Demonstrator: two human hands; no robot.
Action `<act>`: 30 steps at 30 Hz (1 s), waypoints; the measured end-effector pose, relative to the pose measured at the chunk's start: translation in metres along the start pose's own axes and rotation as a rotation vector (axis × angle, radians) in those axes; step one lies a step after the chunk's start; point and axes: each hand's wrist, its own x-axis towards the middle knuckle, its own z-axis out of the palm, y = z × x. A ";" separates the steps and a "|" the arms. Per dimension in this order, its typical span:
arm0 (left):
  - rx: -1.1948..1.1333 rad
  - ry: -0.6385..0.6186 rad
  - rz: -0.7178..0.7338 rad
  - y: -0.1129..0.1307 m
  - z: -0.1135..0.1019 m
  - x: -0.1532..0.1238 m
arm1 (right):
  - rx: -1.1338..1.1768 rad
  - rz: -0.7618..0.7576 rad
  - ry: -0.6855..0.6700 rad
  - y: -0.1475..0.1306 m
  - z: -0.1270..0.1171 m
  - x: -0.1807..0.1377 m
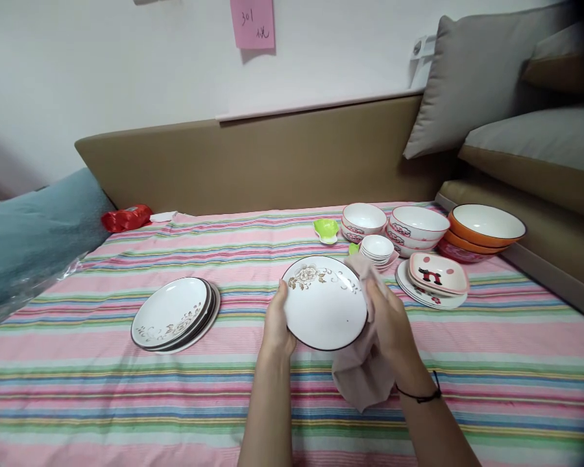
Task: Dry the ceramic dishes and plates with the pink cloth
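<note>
I hold a white plate with a brown flower pattern and a dark rim above the striped cloth. My left hand grips its left edge, fingers curled round the rim. My right hand is closed on a beige cloth, which wraps the plate's right edge and hangs below it. A black band circles my right wrist.
A stack of matching plates lies to the left. Stacked bowls, orange bowls, small white dishes, a square dish and green dishes stand behind right. A red packet lies far left. Cushions and a sofa back border the surface.
</note>
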 end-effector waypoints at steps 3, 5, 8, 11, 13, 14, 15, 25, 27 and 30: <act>-0.013 0.068 0.092 -0.005 0.001 0.004 | -0.151 -0.068 0.177 -0.009 -0.008 0.002; -0.016 0.117 0.133 -0.008 0.002 0.007 | -0.241 -0.228 0.182 -0.008 -0.007 0.001; -0.068 0.151 0.169 -0.013 0.005 0.010 | -0.279 -0.370 -0.029 0.006 0.011 -0.009; -0.164 0.117 0.217 -0.016 0.008 0.011 | -0.391 -0.449 -0.190 0.025 0.039 -0.028; -0.217 0.082 0.233 -0.015 0.007 0.010 | -0.534 -0.511 -0.342 0.032 0.051 -0.041; -0.242 0.078 0.228 -0.013 0.006 0.010 | -0.593 -0.546 -0.439 0.033 0.054 -0.047; -0.266 0.090 0.218 -0.010 0.005 0.010 | -0.645 -0.582 -0.526 0.033 0.054 -0.051; -0.297 0.088 0.244 -0.001 0.009 0.004 | -0.890 -0.730 -0.358 0.022 0.044 -0.030; -0.293 0.063 0.209 -0.003 0.010 0.004 | -0.828 -0.768 -0.500 0.019 0.044 -0.034; -0.299 0.098 0.226 -0.002 0.008 0.004 | -0.808 -0.749 -0.511 0.018 0.039 -0.037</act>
